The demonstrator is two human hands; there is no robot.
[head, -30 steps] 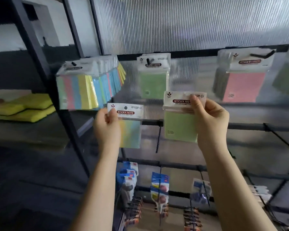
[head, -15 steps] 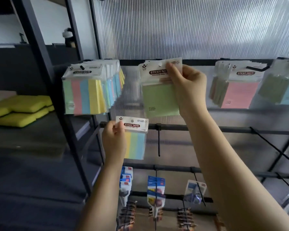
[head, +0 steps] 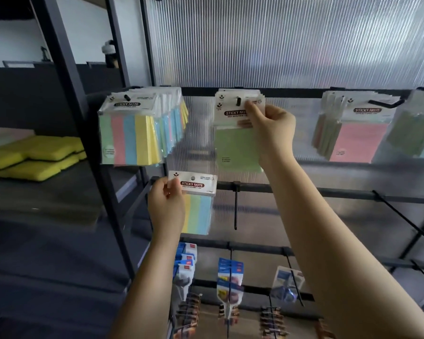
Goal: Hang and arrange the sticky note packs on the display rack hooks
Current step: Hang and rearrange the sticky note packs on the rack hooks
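With my right hand (head: 271,126) pinching the green pack (head: 238,133) by its header on the middle hook (head: 238,101), I'd slide it fully back and level, while my left hand (head: 165,204) pinches the striped pack (head: 196,204) below.

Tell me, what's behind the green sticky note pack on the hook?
Behind the front green sticky note pack, more white header cards peek out on the same black hook, so more packs hang there. Their colours and number stay hidden. The right hand pinches the front pack's header.

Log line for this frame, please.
right hand: hanging green pack on hook | left hand: holding striped pack | stage: hanging
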